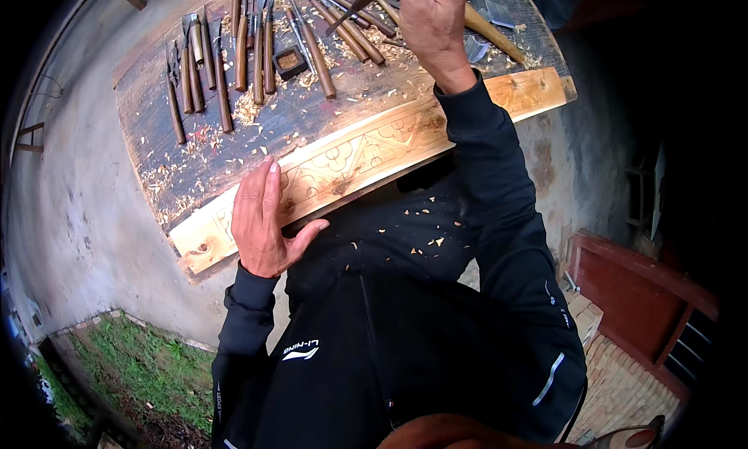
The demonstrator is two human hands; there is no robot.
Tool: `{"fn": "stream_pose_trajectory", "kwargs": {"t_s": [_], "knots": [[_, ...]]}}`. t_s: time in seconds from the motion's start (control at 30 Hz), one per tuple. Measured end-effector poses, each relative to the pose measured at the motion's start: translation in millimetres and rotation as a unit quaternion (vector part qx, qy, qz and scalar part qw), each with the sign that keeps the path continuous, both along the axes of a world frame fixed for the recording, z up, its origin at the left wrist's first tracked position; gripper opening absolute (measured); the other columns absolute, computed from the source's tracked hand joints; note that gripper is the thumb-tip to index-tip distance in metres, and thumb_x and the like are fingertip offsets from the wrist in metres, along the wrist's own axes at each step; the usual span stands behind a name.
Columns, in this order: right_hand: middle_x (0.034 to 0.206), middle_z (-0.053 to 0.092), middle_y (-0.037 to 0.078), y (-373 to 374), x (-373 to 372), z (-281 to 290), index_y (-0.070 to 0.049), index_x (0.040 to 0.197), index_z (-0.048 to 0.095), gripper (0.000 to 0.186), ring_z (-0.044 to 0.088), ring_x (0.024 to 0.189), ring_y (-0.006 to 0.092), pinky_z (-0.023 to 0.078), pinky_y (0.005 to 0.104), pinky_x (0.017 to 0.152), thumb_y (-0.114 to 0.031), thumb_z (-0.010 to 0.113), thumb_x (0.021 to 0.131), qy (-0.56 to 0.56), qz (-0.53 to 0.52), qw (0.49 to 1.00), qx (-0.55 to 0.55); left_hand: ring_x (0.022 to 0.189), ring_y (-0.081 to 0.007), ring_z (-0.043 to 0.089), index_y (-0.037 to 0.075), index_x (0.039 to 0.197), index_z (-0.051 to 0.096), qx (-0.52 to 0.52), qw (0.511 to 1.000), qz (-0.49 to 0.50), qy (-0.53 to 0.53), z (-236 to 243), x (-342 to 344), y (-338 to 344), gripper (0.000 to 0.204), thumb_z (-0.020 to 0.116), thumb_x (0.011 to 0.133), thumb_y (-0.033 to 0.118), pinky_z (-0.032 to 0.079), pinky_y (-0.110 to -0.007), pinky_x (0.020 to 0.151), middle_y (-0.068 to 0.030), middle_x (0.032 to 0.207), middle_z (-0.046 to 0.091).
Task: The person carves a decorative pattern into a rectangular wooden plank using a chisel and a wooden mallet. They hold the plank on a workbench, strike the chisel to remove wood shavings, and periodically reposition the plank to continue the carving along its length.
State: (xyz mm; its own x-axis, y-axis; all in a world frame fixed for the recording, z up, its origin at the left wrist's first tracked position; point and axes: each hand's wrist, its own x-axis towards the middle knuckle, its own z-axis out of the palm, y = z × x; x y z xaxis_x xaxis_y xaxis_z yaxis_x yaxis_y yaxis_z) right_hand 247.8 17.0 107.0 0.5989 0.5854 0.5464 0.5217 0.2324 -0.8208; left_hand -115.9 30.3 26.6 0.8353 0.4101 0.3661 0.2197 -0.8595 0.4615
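A long pale wooden board (358, 158) lies slantwise along the table's near edge, with a drawn or lightly cut pattern of curves and triangles. My left hand (261, 223) rests on its left part, fingers laid over the face and thumb out at the near edge; it is open. Above the far side of the board, my right hand (435, 30) is closed at the top edge of the view around a dark, slim carving tool (363, 2). The tool's tapered end points down-left over the chisels, apart from the board. Some of my right fingers are cut off by the frame.
Several wood-handled chisels (223, 98) lie across the dark worktable (179, 153) among wood shavings (248, 109). A small square dark box (289, 62) sits between them. A thick pale wooden handle (492, 35) is right of my right hand. Chips lie on my dark clothing (413, 231).
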Motion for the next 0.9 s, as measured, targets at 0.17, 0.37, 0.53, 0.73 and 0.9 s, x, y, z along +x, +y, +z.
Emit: {"fn": "stream_pose_trajectory", "kwargs": {"t_s": [0.17,0.37,0.53,0.73,0.9], "knots": [[0.126,0.072,0.027,-100.0,60.9,18.0,-0.009,0.092,0.059,0.032,0.068,0.071,0.0235,0.051,0.0345,0.068,-0.031,0.048,0.111,0.245,-0.044,0.935,0.251,0.125,-0.0368,0.071,-0.005,0.166,0.031,-0.225,0.946,-0.213,-0.097,17.5,113.6,-66.0,0.107,0.09,0.087,0.038,0.058,-0.041,0.1,-0.023,0.145,0.067],[0.087,0.059,0.01,-181.7,100.7,-18.5,-0.012,0.085,0.052,0.059,0.04,0.051,0.0149,0.035,0.03,0.055,-0.062,0.038,0.113,0.416,0.04,0.866,0.274,0.114,-0.0374,0.075,-0.006,0.169,0.014,-0.308,0.883,-0.311,-0.169,0.4,240.4,-130.3,0.119,0.09,0.088,0.035,0.06,-0.042,0.095,-0.0269,0.158,0.054],[0.08,0.056,0.009,-179.3,104.2,-40.2,-0.014,0.083,0.049,0.068,0.036,0.048,0.0146,0.032,0.0296,0.051,-0.073,0.033,0.11,0.446,0.0,0.863,0.239,0.114,-0.0397,0.075,-0.006,0.17,0.006,-0.373,0.882,-0.262,-0.119,-10.5,283.2,-129.2,0.118,0.087,0.093,0.031,0.062,-0.042,0.094,-0.0301,0.159,0.051],[0.078,0.054,0.008,-159.7,90.0,-49.9,-0.011,0.085,0.048,0.067,0.036,0.05,0.0169,0.033,0.0319,0.054,-0.072,0.034,0.111,0.522,-0.013,0.826,0.214,0.115,-0.0365,0.075,-0.003,0.171,0.003,-0.497,0.836,-0.209,-0.101,-29.9,290.3,-119.6,0.113,0.083,0.098,0.027,0.062,-0.042,0.097,-0.0301,0.154,0.055],[0.073,0.051,0.007,-153.6,78.5,-49.0,-0.011,0.087,0.05,0.071,0.035,0.048,0.0159,0.032,0.0307,0.051,-0.075,0.031,0.11,0.532,0.011,0.818,0.217,0.114,-0.0366,0.075,-0.003,0.171,0.008,-0.523,0.814,-0.204,-0.151,-31.8,289.0,-119.0,0.109,0.083,0.098,0.027,0.061,-0.042,0.096,-0.0291,0.142,0.063]]}}
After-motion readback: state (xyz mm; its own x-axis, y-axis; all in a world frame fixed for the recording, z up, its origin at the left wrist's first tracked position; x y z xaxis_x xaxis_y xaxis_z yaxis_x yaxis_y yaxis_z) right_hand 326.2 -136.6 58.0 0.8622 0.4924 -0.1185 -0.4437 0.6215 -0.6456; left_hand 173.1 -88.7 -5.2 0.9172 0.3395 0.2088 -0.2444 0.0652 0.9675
